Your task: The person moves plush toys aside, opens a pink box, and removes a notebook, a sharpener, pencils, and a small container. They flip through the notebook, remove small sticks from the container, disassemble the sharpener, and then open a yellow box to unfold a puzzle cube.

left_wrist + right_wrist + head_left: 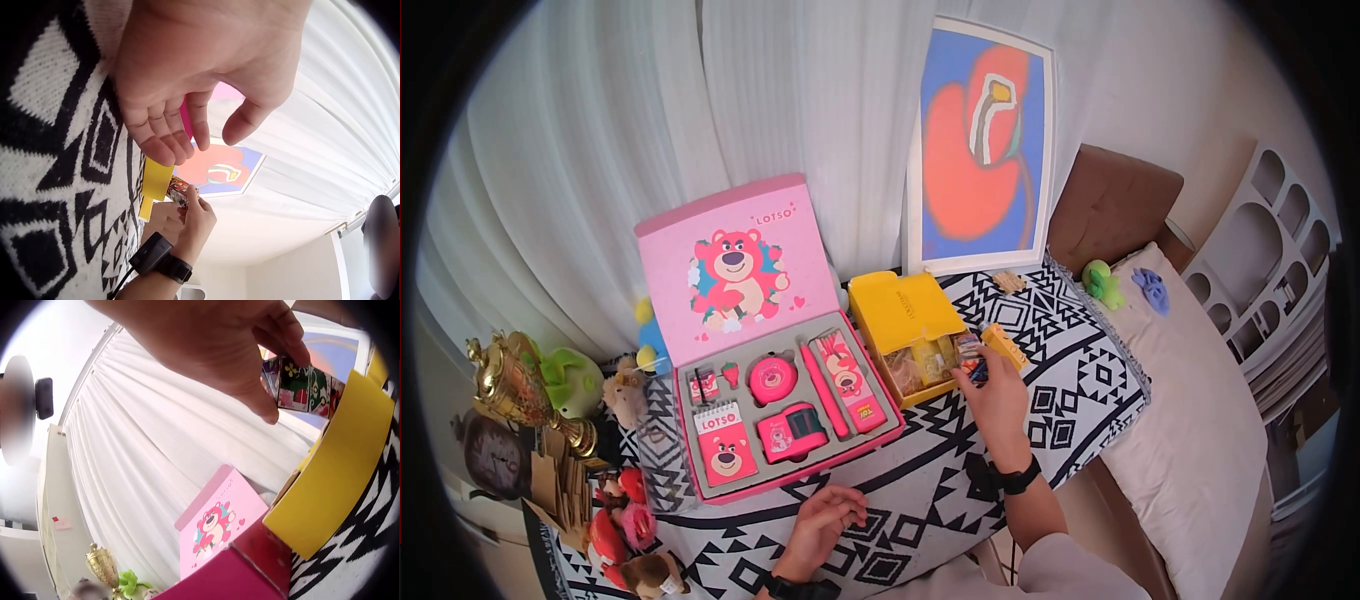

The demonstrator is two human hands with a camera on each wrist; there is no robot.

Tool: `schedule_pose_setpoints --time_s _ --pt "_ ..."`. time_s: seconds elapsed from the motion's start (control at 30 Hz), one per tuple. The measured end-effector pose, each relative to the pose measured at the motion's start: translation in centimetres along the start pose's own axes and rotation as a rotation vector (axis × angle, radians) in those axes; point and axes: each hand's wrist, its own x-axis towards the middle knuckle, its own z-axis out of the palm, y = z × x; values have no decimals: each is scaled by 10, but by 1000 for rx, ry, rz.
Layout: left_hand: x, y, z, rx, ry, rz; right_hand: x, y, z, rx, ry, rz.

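Observation:
My right hand [997, 395] pinches a small block with colourful printed squares [304, 386] between thumb and fingers, at the right end of an open yellow box [902, 305]. In the right wrist view the block's lower end overlaps the box's edge. Clear-wrapped items [933, 355] lie inside that box. Nothing is in my left hand [826, 525], whose fingers bend loosely near the front of the patterned cloth [920, 540]. To its upper left lies an open pink gift box [870, 440] with a notepad [726, 445] and other pink pieces set in grey foam.
A framed picture [985, 150] leans at the back against white curtains. Beside the yellow box is a small yellow-orange carton [1004, 346]. A gold trophy [505, 385], a round clock [495, 455] and plush toys [625, 520] crowd the left edge. A cushioned seat [1190, 420] stands to the right.

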Motion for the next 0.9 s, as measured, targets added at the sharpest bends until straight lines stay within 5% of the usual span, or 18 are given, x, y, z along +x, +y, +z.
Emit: schedule_pose_setpoints --time_s 0.17,0.37,0.43,0.53,0.67,0.8,0.9 --pt "-1 2 1 23 10 3 2 -21 7 -79 -94 71" --pt "0 1 -1 41 8 18 15 -5 18 -84 -16 -64" --pt "0 0 0 37 2 19 24 7 14 52 -130 240" --pt "-1 0 0 48 8 16 20 12 6 125 -118 291" --pt "-1 -2 -2 47 6 3 6 14 15 276 15 272" --pt "-1 -1 -1 55 17 -3 3 34 42 368 -39 286" --pt "-1 0 0 64 10 10 11 48 50 328 -37 112"
